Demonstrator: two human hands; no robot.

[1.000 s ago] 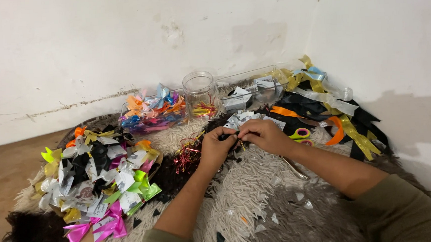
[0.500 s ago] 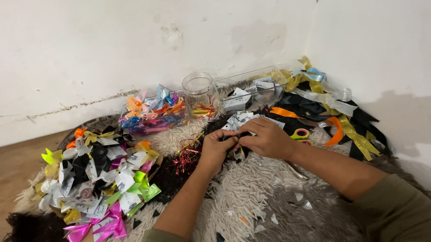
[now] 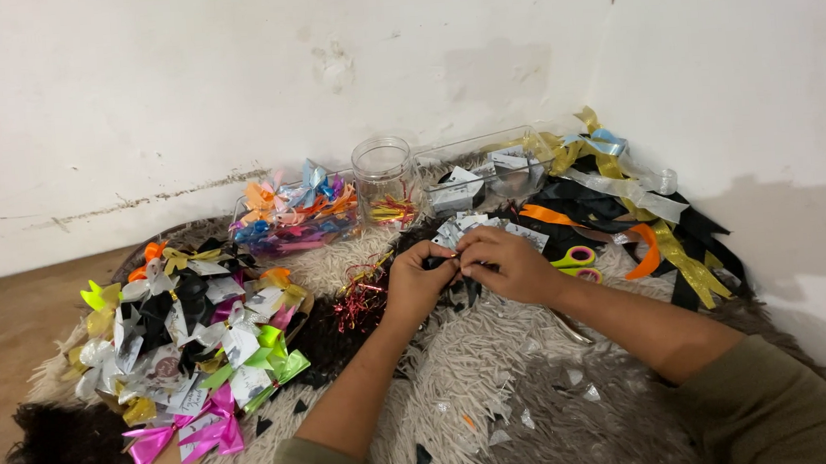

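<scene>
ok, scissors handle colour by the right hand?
Pink and yellow scissors, lying on the rug just beyond the right hand; clearest in the head view.

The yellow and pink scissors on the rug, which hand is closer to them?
The right hand. It sits just beside the scissors, which lie on its outer side. The left hand is farther away, on the other side of the right hand, toward the red tinsel.

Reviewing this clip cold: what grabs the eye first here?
Both hands meet mid-frame over a shaggy rug, the left hand and right hand pinching a small dark piece between them. To the left lies a heap of bright ribbon bows; behind stands a clear jar, and loose black and gold ribbons spill at right.
</scene>
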